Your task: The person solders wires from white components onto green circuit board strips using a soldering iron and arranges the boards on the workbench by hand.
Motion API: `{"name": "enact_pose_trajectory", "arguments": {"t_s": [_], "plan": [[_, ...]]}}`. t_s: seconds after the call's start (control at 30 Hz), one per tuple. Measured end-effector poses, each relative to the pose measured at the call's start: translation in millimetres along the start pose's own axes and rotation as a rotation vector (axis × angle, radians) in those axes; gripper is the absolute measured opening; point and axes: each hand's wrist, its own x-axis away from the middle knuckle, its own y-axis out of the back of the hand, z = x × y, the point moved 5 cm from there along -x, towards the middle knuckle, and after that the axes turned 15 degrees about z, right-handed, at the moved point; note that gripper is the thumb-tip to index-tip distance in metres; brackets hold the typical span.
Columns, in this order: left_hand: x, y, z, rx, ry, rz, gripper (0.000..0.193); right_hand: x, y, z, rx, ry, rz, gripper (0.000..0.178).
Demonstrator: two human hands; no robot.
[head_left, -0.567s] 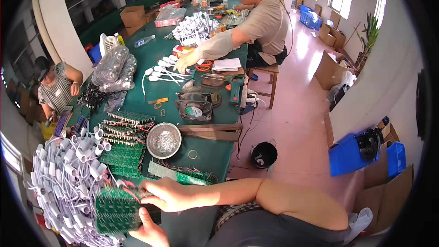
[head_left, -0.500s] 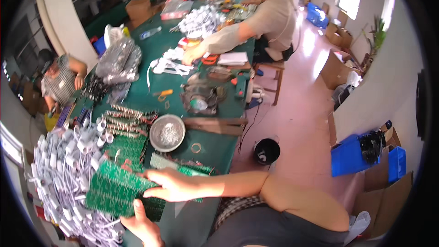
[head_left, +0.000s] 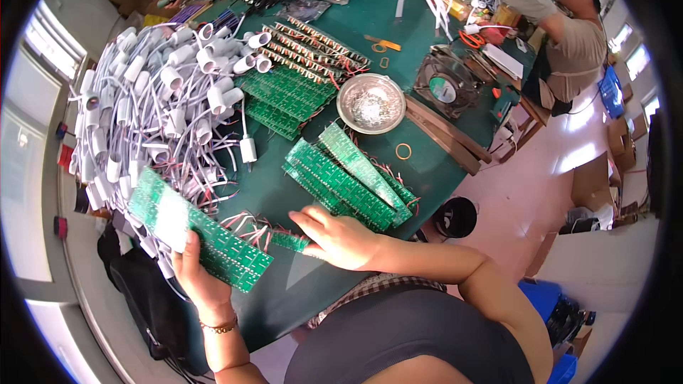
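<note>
A long green circuit board panel (head_left: 231, 252) is gripped by my left hand (head_left: 199, 274), tilted at the front edge of the pile of white cable sockets (head_left: 171, 78). My right hand (head_left: 340, 238) pinches a narrow green circuit board strip (head_left: 287, 241), with thin red and white wires (head_left: 245, 227) running from it toward the panel. Whether those wires join the panel cannot be made out. Just beyond my right hand lie more green circuit boards (head_left: 334, 178), one paler strip (head_left: 363, 167) on top.
A metal bowl (head_left: 371, 104) of small shiny parts stands beside stacked circuit boards (head_left: 288, 96). Farther right are wooden bars (head_left: 445, 135), a fan (head_left: 441, 82) and a rubber band (head_left: 403, 151). Two co-workers sit across the table. A black bin (head_left: 455, 217) stands on the floor.
The view has swung left. Both hands were together at a wide green board panel; now they are apart, the left with a long panel, the right with a narrow wired strip.
</note>
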Motion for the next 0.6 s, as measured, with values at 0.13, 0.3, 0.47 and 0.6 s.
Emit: {"name": "enact_pose_trajectory", "arguments": {"t_s": [0.13,0.3,0.47,0.6], "plan": [[25,12,33,-0.046,0.083,-0.129,0.031,2,19,18,0.215,0.114,-0.183,0.042],[48,-20,57,0.053,0.036,0.089,0.055,-8,19,22,-0.932,0.177,0.175,0.048],[61,-20,69,0.092,-0.137,0.222,0.058,-12,2,27,-0.533,0.005,0.341,0.025],[76,-23,73,0.098,0.008,0.198,0.055,-11,-2,37,-0.664,0.043,0.219,0.024]]}}
